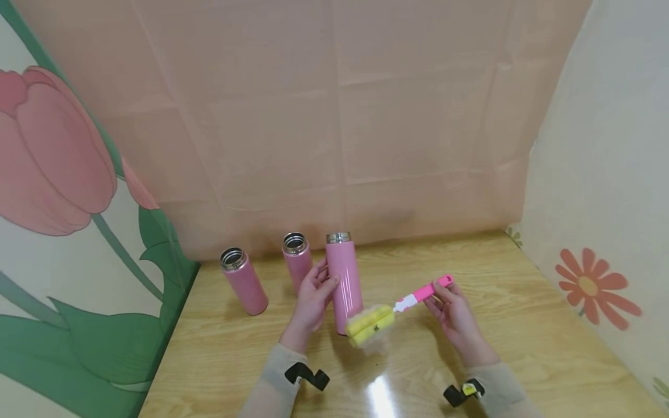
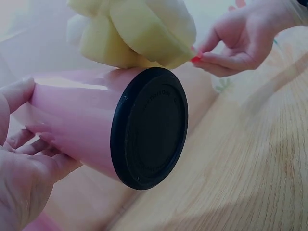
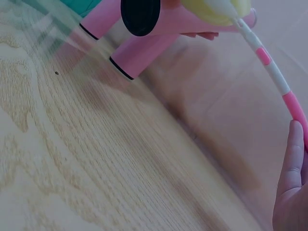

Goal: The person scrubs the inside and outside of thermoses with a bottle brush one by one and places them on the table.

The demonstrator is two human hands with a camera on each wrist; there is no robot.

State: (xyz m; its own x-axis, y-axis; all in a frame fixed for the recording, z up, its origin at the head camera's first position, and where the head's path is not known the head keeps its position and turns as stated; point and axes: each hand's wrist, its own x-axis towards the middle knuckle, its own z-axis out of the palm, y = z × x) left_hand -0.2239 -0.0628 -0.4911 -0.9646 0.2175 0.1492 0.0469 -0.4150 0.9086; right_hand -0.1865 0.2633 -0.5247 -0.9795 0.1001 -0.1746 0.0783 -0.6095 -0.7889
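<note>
Head view shows the left hand (image 1: 312,297) curled round a tilted bottle (image 1: 344,273), which might slip should that grip loosen, and the right hand (image 1: 456,319) pinching a brush (image 1: 406,303) right of it; left wrist shows the bottle's glossy pink side and black base (image 2: 153,130); right wrist, two more bottles (image 3: 143,53) beyond it.

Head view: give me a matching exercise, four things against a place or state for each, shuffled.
1. Left hand
2. Right hand
3. Yellow foam brush head
4. Leftmost pink cylindrical bottle

A. Pinching a pink-and-white handle
B. Standing uncapped on the wood-grain table
C. Gripping a pink metal-rimmed bottle
D. At the gripped bottle's lower end

Pairs: 1-C; 2-A; 3-D; 4-B
</note>
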